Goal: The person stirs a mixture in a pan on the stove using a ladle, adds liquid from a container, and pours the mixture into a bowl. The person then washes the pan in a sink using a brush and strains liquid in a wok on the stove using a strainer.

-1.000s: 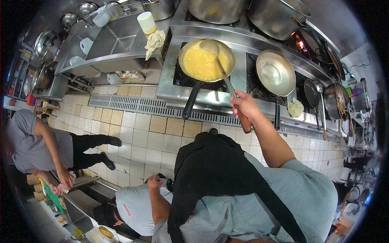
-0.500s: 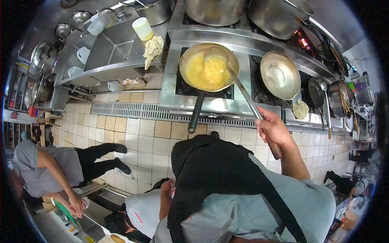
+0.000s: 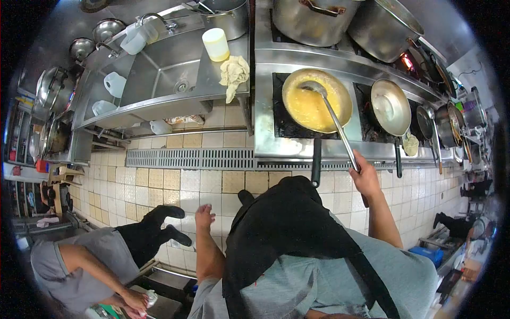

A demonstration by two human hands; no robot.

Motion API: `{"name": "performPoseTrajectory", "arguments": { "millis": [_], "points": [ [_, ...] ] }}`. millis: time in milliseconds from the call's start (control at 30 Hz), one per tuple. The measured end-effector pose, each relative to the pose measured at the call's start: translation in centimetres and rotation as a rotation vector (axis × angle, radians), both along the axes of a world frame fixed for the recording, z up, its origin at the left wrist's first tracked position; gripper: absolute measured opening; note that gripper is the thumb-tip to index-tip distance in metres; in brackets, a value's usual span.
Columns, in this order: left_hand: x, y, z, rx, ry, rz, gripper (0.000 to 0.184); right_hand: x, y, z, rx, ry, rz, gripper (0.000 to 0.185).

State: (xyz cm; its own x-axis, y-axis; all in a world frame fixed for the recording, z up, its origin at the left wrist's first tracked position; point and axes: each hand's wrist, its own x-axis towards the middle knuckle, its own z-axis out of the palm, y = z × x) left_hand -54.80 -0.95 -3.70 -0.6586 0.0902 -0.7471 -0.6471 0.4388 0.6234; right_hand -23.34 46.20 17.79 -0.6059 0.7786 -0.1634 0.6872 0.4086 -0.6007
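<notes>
My right hand (image 3: 365, 175) is wrapped round the handle of a long metal ladle (image 3: 338, 123). The ladle's bowl rests in yellow liquid (image 3: 311, 110) inside a round pan (image 3: 345, 101) on the stove. The pan's black handle (image 3: 316, 162) points toward me, with no hand on it. My left hand (image 3: 204, 217) is raised over the floor at my left side, fingers partly curled and apart, holding nothing.
Beside the pan sits a second pan (image 3: 390, 109); large pots (image 3: 311, 24) stand behind. Left are a sink (image 3: 159, 72), a yellow-white container (image 3: 215, 44) and a cloth (image 3: 234, 74). A co-worker (image 3: 101, 255) stands at lower left, a black-clad person (image 3: 454, 224) at far right.
The view has shifted left, so the stove appears farther right. The ladle's bowl has moved to the pan's upper left. My left hand has come forward into clearer view. The nearer co-worker is out of sight.
</notes>
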Motion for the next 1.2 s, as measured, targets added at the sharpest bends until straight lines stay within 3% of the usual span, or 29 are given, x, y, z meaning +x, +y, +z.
{"name": "performPoseTrajectory", "arguments": {
  "millis": [167, 267, 367, 433, 467, 567, 633, 733, 867, 967, 1133, 1167, 1200],
  "points": [
    [-11.0, 5.9, 4.4, 0.122, 0.246, -0.28, 0.04, -1.1, -1.7, 0.1, -0.133, -0.052, -0.188, 0.06],
    [-17.8, 11.7, 3.9, 0.16, 0.57, -0.543, 0.039, -1.3, -2.2, 0.4, 0.162, -0.09, -0.127, 0.052],
    [-18.5, 19.3, 11.9, 0.24, 0.669, -0.577, 0.04, -4.6, -3.4, 4.4, 0.096, 0.059, -0.287, 0.049],
    [-19.0, 23.4, 13.6, 0.219, 0.867, -0.672, 0.042, -5.4, -2.1, 3.8, 0.129, 0.186, -0.291, 0.045],
    [-19.3, 25.2, 13.9, 0.205, 1.029, -0.723, 0.044, -6.5, -1.5, 4.0, 0.113, 0.254, -0.276, 0.044],
    [-20.3, 30.5, 16.1, 0.199, 1.095, -0.776, 0.049, -11.7, -1.4, 5.3, 0.104, 0.334, -0.219, 0.04],
    [-20.8, 33.8, 17.3, 0.075, 1.258, -0.864, 0.056, -15.1, -2.4, 6.3, 0.078, 0.372, -0.05, 0.039],
    [-21.9, 38.6, 18.8, -0.022, 1.239, -0.973, 0.06, -18.7, -4.2, 7.1, 0.042, 0.371, 0.076, 0.04],
    [-23.7, 43.1, 17.0, -0.124, 1.159, -1.198, 0.061, -20.8, -6.9, 6.2, -0.058, 0.391, -0.029, 0.039],
    [-26.9, 43.2, 11.6, -0.162, 1.111, -1.39, 0.056, -20.1, -9.2, 4.3, -0.028, 0.346, -0.152, 0.039],
    [-36.5, 35.7, 6.7, -0.214, 1.427, -1.235, 0.047, -19.0, -15.4, 2.4, -0.173, 0.216, -0.485, 0.038],
    [-38.1, 33.4, 7.8, -0.04, 1.272, -1.072, 0.046, -19.0, -16.6, 1.8, -0.191, 0.224, -0.54, 0.038],
    [-40.0, 31.0, 7.5, -0.041, 1.247, -1.034, 0.047, -19.2, -17.9, 1.2, -0.223, 0.198, -0.603, 0.039]
  ]
}}
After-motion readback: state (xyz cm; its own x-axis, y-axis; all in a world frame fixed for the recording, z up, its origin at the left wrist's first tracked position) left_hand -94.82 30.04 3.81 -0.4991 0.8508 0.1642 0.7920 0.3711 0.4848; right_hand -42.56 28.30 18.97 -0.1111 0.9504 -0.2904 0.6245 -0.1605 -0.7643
